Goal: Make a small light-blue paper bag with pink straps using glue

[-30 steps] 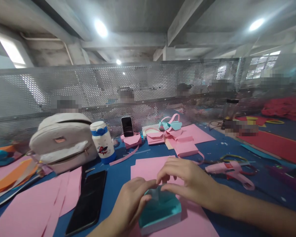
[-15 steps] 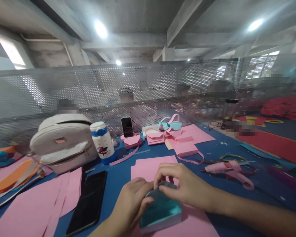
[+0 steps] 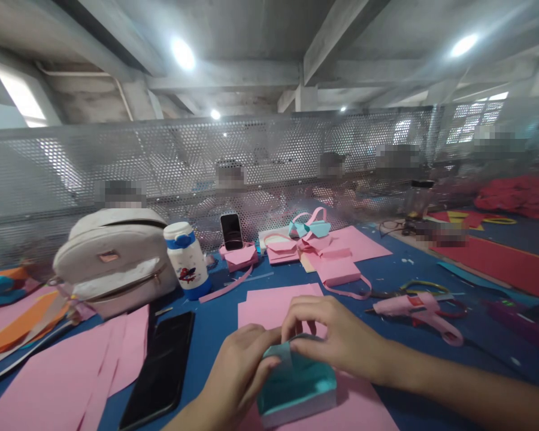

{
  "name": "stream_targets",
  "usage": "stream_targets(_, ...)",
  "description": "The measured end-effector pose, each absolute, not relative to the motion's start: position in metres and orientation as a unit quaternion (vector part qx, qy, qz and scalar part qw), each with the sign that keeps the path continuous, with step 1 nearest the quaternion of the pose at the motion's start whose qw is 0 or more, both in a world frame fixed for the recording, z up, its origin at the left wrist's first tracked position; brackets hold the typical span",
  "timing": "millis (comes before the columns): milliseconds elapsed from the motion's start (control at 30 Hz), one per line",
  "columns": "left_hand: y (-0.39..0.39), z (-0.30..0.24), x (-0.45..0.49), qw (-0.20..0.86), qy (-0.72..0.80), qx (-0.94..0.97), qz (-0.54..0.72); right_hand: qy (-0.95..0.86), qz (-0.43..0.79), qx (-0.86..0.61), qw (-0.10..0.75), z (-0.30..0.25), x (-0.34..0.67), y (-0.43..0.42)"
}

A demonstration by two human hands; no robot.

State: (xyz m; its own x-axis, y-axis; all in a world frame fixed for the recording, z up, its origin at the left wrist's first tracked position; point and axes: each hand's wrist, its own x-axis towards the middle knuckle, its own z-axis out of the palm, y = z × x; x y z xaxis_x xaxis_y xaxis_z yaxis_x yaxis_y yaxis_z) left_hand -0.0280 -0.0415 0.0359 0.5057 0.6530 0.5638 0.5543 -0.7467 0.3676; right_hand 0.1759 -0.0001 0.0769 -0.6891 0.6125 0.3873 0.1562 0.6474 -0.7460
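A small teal paper box sits on a pink sheet at the near edge of the blue table. My left hand grips its left side, thumb pressed on the upper left corner. Reaching in from the right, my right hand curls its fingers over the box's far edge and pinches that edge. Both hands are closed on the box.
A black phone lies left of the box beside loose pink sheets. Behind stand a grey backpack, a white bottle, a propped phone and pink paper bags. A pink glue gun lies at right.
My right hand drew in over the box's far edge and pressed it down. The box shifted slightly right and tilted. My left thumb stayed on the corner.
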Motion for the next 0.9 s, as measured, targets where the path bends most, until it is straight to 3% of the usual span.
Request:
stream_targets(300, -0.040, 0.034, -0.024, 0.275, 0.490, 0.727, 0.394, -0.825, 0.376, -0.243, 0.344, 0.066, 0.177, 0.020)
stream_targets(500, -0.025, 0.028, -0.030, 0.363, 0.485, 0.674, 0.424, -0.817, 0.400, -0.287, 0.299, 0.044, 0.178, 0.045)
stream_targets(667, -0.015, 0.021, -0.028, 0.490, 0.484, 0.610, 0.391, -0.771, 0.487, -0.279, 0.302, 0.029, 0.177, 0.057)
stream_targets(900, -0.015, 0.022, -0.031, 0.497, 0.489, 0.614, 0.370, -0.764, 0.524, -0.272, 0.261, 0.022, 0.177, 0.056)
